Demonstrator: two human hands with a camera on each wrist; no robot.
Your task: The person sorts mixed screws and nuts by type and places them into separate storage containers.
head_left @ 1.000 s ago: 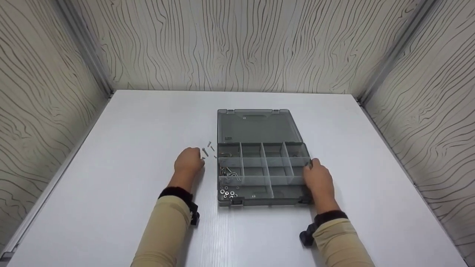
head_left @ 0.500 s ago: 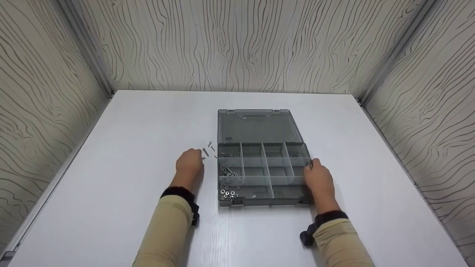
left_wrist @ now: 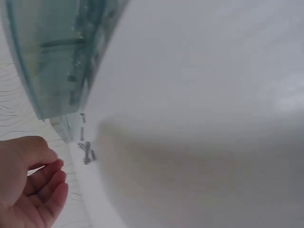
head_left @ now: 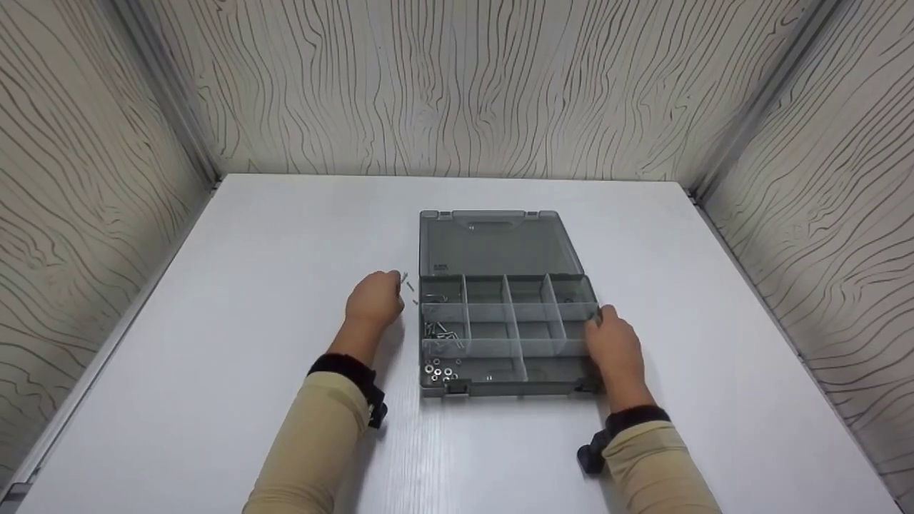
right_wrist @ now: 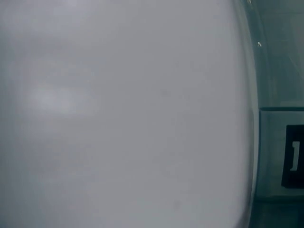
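Observation:
A grey see-through organizer box (head_left: 493, 389) lies on the white table with its lid folded back. My right hand (head_left: 615, 348) grips the box's right side wall; that hand is out of sight in the right wrist view, where a box edge (right_wrist: 254, 142) shows. Beside the box's left wall, my left hand (head_left: 375, 300) is close to a few loose screws (head_left: 410, 287). In the left wrist view the left hand's (left_wrist: 31, 183) thumb and fingers are loosely bent, with nothing visible between them, and the screws (left_wrist: 87, 153) lie on the table beyond.
Nuts and washers (head_left: 438, 371) sit in the front left compartment. Screws (head_left: 443, 334) fill part of the middle left one. Clear dividers (head_left: 500, 348) stand up across the box. Patterned wall panels (head_left: 428, 86) enclose the table (head_left: 285, 235) at the back and sides.
My left hand has moved forward and slightly right, now covering some of the loose screws from the head view. The right hand and the box have stayed put.

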